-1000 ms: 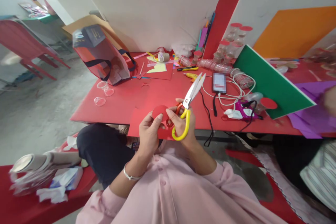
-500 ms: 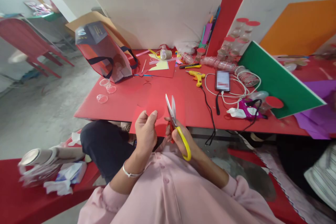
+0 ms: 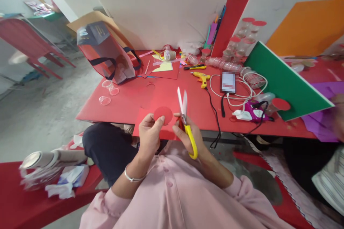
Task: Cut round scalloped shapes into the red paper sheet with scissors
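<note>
A red disc (image 3: 163, 114) is held at the centre of the frame, over the near edge of the red counter (image 3: 126, 102); it is pinched between the thumb and fingers of the left hand (image 3: 149, 132). By the right hand (image 3: 191, 136), the scissors (image 3: 191, 145) are gripped, its fingers closed about the handles, with the blades parted and pointed toward the top of the frame. The disc's rim could be nicked, or the left fingertips caught, if the blades were swung left, since little room is left between them. The disc might also be bent or dropped if pinched only by its edge.

Beyond the blades, the yellow glue gun (image 3: 202, 78) is laid right of centre, its cord trailed down over the counter's edge, where a sleeve could be snagged. Farther right, a device (image 3: 228, 82) is ringed by white cable (image 3: 210, 86), and a green board (image 3: 287, 82) is leaned across bottles.
</note>
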### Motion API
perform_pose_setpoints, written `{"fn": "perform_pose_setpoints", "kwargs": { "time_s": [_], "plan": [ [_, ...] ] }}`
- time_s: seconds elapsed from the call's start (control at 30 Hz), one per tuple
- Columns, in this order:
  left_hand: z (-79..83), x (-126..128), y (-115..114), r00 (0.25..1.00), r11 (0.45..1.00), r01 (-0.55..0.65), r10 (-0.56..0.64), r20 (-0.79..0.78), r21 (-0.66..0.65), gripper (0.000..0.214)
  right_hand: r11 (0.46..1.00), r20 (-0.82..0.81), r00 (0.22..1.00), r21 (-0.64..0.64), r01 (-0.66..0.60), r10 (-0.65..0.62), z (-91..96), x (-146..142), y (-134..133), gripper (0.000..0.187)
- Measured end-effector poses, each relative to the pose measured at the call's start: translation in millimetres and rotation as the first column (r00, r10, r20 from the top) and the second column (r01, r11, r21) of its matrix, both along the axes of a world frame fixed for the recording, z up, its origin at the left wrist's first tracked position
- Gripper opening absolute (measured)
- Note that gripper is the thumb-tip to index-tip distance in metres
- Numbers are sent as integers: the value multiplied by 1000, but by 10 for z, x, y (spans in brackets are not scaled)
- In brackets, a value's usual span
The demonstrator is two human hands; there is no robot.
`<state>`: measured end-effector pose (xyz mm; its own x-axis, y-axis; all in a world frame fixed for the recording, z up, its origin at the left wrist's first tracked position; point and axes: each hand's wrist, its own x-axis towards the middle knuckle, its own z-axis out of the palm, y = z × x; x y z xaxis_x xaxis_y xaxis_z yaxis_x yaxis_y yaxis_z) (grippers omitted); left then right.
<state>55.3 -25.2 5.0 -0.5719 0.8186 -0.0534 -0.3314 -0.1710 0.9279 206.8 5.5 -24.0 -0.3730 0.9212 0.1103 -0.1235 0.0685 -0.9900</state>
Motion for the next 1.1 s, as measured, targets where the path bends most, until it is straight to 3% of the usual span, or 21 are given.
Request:
{"fn": "perform_pose_setpoints", "kwargs": {
  "time_s": [0.1,0.27,0.47,0.63,0.8,0.93,1.1],
  "plan": [
    [-47,-32,-20,994,995,96,-97,-49,-27,39,996,-35,997,40,76,-75,151,4,153,47],
    [-115,-47,-31,977,980,198,-199,-72,-26,37,995,-53,995,50,89,-86,273,-24,318,45],
    [-56,37,14,985,985,166,-165,47,-37,42,989,-124,981,-37,143,-146,237,-173,303,44],
    [-1,-38,71,990,1000,31,-31,138,3,45,992,-230,973,-124,-35,5,125,-142,281,56],
    [14,-145,106,987,997,66,-70,144,31,43,946,-384,917,-245,-213,107,11,-58,169,74],
    [21,-145,102,983,995,102,-104,150,21,41,936,-395,909,-254,-245,130,-69,-30,66,71],
    [65,-145,77,983,995,93,-95,154,21,41,934,-323,943,-308,-179,75,-150,-1,-5,68]
  ]
}}
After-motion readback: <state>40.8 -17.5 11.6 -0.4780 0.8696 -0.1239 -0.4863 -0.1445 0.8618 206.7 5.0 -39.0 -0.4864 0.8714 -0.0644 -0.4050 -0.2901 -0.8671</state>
